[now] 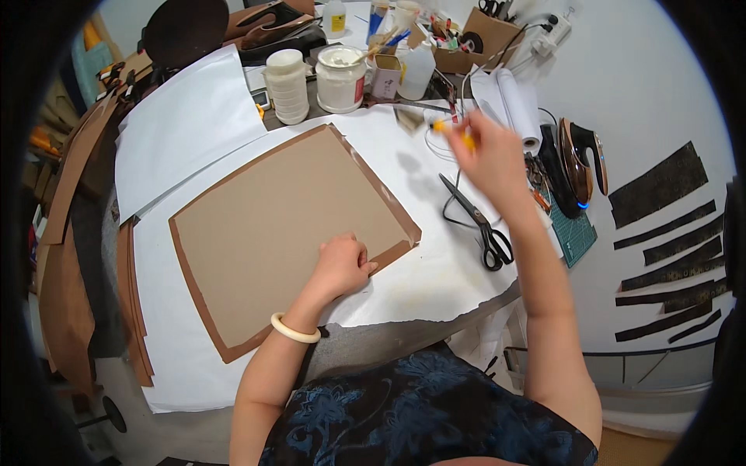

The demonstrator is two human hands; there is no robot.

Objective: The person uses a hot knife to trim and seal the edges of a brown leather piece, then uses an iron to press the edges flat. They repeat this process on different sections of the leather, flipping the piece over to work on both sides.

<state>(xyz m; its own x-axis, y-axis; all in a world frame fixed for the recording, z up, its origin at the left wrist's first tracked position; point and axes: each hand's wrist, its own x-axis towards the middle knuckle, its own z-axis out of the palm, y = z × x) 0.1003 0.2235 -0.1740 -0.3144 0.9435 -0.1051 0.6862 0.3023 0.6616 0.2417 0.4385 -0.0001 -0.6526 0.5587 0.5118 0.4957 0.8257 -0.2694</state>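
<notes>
Beige panel [264,210] w/ a brown border [388,256] lies flat mid-frame, a bit L of centre, on a white paper sheet [458,291]. Judging by its flat lie & straight sides, it's prob. light & fairly stiff, like board; the border looks thinner & softer, so prob. the part that creases or lifts 1st. Pale shiny patches run along its upper-R side; might be tacky, can't tell. R corner looks bunched, so prob. delicate. Best hold: flat palm on the beige middle, or both hands under opp. sides, keeping off that corner; paper underneath could slide along w/ it.

L hand [342,266] rests on the panel near its lower-R side, fingers curled in, thumb by the border; can't tell if it pinches anything. R hand [493,155] is raised at upper R of centre, fingers closed round a small yellow item [469,142], too blurred to ID.

Edges: paper's torn edge runs along lower centre, just past the panel's lower-R side. Most room is R of the panel, where white paper shows as far as the black scissors [488,237] & a dark cord. Top is tight: white tub [287,87] & white jar [340,81] stand near the panel's top corner. Upper L, a large white sheet [183,128] lies alongside. Iron [579,163] w/ a blue light sits far R.
</notes>
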